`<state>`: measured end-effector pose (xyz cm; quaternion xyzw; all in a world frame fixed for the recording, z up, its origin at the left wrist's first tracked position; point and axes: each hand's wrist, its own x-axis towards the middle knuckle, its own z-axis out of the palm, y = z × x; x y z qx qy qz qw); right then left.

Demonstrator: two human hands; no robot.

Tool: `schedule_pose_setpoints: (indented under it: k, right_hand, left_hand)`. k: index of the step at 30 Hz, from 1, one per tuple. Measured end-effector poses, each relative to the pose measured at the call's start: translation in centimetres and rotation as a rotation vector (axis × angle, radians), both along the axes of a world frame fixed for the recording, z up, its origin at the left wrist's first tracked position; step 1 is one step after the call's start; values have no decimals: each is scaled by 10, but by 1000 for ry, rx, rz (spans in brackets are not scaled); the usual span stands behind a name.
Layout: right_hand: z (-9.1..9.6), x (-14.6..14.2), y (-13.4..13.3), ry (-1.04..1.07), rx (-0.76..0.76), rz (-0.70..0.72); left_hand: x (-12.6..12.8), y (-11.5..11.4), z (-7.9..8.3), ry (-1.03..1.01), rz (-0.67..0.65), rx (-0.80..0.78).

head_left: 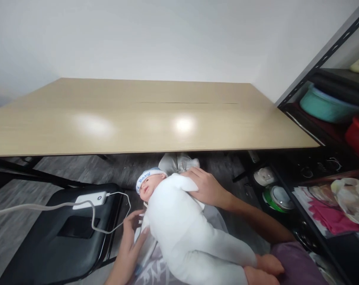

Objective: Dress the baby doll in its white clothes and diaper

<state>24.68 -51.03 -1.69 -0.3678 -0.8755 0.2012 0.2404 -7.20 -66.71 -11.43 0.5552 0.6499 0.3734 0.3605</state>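
Note:
A baby doll [179, 221] in a white suit and a blue-and-white headband lies on my lap, head toward the table. My right hand [205, 186] rests flat on the doll's shoulder and arm, fingers stretched out. My left hand [132, 237] touches the doll's other side, fingers spread against the white suit and the patterned cloth [155, 269] beneath it. A grey cloth [176, 162] is bunched just beyond the doll's head.
A long beige table [144, 118] spans the view ahead. A black chair [57, 237] at my left carries a white power bank [89, 199] with cables. A black metal shelf [324, 158] at right holds a teal basin, red bin, bags and small items.

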Motion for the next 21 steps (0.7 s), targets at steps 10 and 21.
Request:
schedule_pose_setpoints:
  k: [10,21]
  right_hand:
    - [62,33,-14,116,353,-93]
    - [72,90,47,-220,256,-699]
  left_hand:
    - [17,21,38,36,-58,20]
    - [23,213,160,287,-499,184]
